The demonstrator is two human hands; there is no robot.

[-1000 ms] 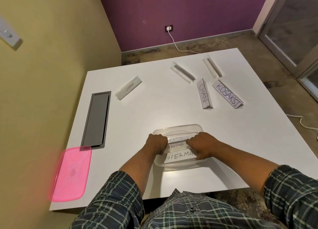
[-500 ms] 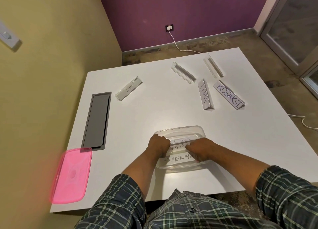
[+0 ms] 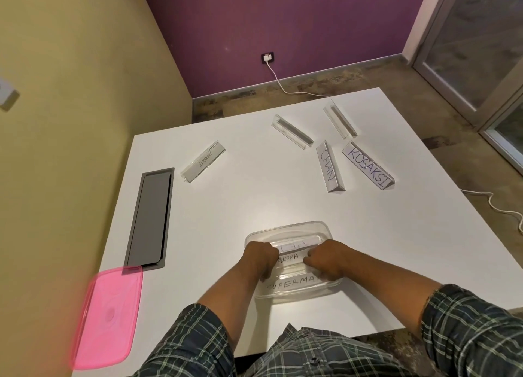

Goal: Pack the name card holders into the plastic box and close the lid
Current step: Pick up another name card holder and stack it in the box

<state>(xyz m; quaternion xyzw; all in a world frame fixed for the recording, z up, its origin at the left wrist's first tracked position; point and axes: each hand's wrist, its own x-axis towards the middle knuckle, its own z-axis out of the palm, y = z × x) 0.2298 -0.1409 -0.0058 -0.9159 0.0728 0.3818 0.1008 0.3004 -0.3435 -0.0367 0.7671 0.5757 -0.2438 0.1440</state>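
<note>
both hands on a holder inside the clear box

the clear plastic box (image 3: 294, 291) sits on the white table (image 3: 226, 212) near the middle of its near edge, lid off. three name card holders lie inside it, side by side along its length: the supermam holder (image 3: 294, 285) nearest the person, the alpha holder (image 3: 291, 257) in the middle, and a third holder (image 3: 295, 239) with unclear writing against the far wall.

the left hand (image 3: 261, 259) grips the left end of the alpha holder, fingers curled down into the box. the right hand (image 3: 328, 259) has its fingers curled around the right end of the same holder. the holder spans the gap between the two fists, with only its lettered middle showing; the fingertips are hidden, so how deep they reach i cannot tell.

five holders lie outside the box. the elephant holder (image 3: 203, 161) lies toward the far left of the table, just beside the grey cable hatch (image 3: 151, 218) set along the left edge. two clear holders with no card visible, one (image 3: 293, 131) near the far edge's middle and another (image 3: 339, 122) toward the far right corner, lie apart from each other. the chan holder (image 3: 329, 167) and the kosaksi holder (image 3: 368, 165) lie just beside each other nearer the right edge.

the pink lid (image 3: 107, 317) rests at the near left corner, overhanging the left edge.
</note>
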